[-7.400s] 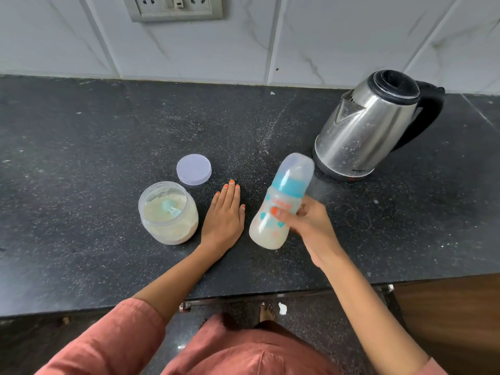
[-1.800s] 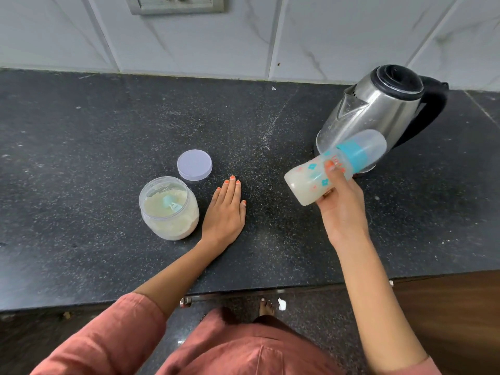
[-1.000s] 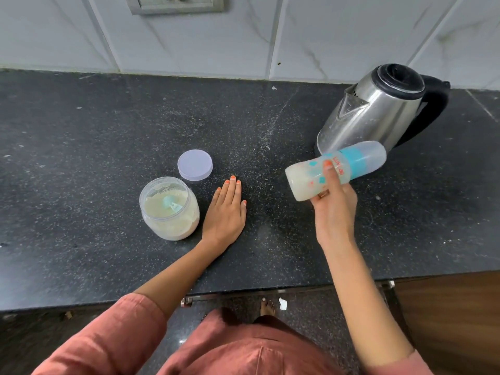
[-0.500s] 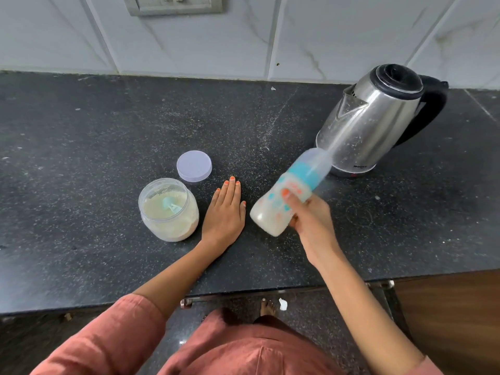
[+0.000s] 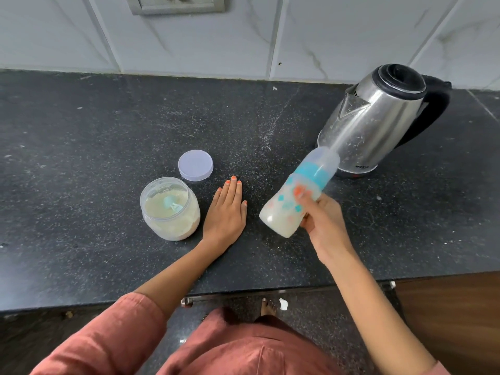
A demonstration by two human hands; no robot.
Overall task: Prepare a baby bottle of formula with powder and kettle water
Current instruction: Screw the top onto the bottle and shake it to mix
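Milky-white formula (image 5: 277,221) sits in the capped bottle (image 5: 286,204), tilted above the bench (image 5: 81,158) near the kettle (image 5: 378,125) and gripped by the right hand (image 5: 326,226), while the left hand (image 5: 226,213) lies flat, holding nothing, beside the powder jar (image 5: 170,212); a firm grip and short shakes should clear lumps without leaks.

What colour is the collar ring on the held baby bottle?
Turquoise collar ring on the milky baby bottle; head view.

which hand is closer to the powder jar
Left. The left hand lies flat on the counter just beside the jar; the right hand holds the bottle farther off, toward the kettle.
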